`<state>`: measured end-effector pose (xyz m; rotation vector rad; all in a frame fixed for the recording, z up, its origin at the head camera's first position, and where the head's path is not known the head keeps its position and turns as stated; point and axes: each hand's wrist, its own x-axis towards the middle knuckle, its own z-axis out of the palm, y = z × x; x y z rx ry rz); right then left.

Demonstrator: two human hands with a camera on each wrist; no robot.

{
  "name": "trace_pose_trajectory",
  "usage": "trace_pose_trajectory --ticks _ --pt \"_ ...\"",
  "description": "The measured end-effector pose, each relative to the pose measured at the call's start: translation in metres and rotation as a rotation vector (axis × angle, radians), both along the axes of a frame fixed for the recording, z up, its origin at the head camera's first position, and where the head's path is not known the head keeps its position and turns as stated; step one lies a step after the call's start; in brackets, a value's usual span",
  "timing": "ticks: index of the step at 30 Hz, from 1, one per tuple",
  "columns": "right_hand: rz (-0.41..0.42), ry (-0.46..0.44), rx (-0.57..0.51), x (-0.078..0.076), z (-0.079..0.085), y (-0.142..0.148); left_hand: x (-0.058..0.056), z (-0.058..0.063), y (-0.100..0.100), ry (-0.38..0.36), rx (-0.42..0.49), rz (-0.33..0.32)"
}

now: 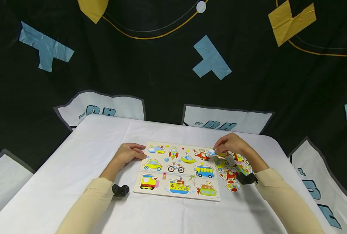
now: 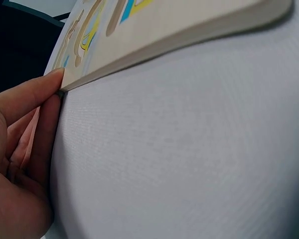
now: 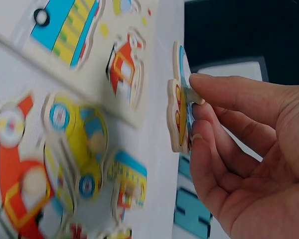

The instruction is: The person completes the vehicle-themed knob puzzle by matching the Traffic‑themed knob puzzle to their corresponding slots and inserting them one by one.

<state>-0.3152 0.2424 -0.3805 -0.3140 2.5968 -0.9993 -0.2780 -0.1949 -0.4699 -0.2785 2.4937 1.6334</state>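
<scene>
On the table lies a wooden puzzle board (image 1: 168, 168) with vehicle pictures and cut-out recesses. My left hand (image 1: 129, 153) is at its left edge; in the left wrist view the fingertips (image 2: 54, 79) pinch that edge, one on top and one lower down. Over the board's upper right corner, my right hand (image 1: 231, 144) holds a wooden airplane piece (image 3: 177, 114) by its small knob, between thumb and fingers. The piece is raised and seen edge-on in the right wrist view, its blue and yellow face towards the palm. The helicopter recess (image 3: 124, 72) is close by.
Loose knobbed pieces lie in an overlapping pile right of the board, among them a red helicopter piece (image 1: 229, 174), a yellow car piece (image 3: 77, 142) and a rocket piece (image 1: 233, 186). A white cloth covers the table (image 1: 103, 136); a dark curtain (image 1: 150, 71) hangs behind it.
</scene>
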Motion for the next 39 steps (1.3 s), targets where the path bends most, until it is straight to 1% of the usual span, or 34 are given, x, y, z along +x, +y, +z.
trace_pose_trajectory --ticks 4,10,18,23,30,36,39 --pt "-0.006 0.011 -0.024 -0.006 -0.004 -0.021 -0.001 0.0 0.002 0.001 0.016 -0.003" --pt "-0.039 0.03 -0.05 -0.015 -0.008 -0.056 -0.002 0.001 0.001 -0.009 -0.003 0.005" --pt "-0.051 0.051 -0.098 -0.025 -0.015 -0.1 0.0 0.001 0.002 -0.01 0.002 0.014" --pt "-0.058 0.046 -0.138 -0.026 -0.02 -0.124 0.0 0.001 0.003 -0.005 -0.002 0.018" --pt "-0.062 0.056 -0.207 -0.03 -0.033 -0.154 0.0 0.001 0.002 -0.012 -0.012 0.021" --pt "-0.102 0.005 -0.24 -0.03 -0.045 -0.172 0.0 0.002 0.002 -0.022 0.003 0.025" --pt "-0.107 -0.008 -0.261 -0.029 -0.051 -0.18 -0.001 0.002 0.003 -0.021 0.017 0.024"
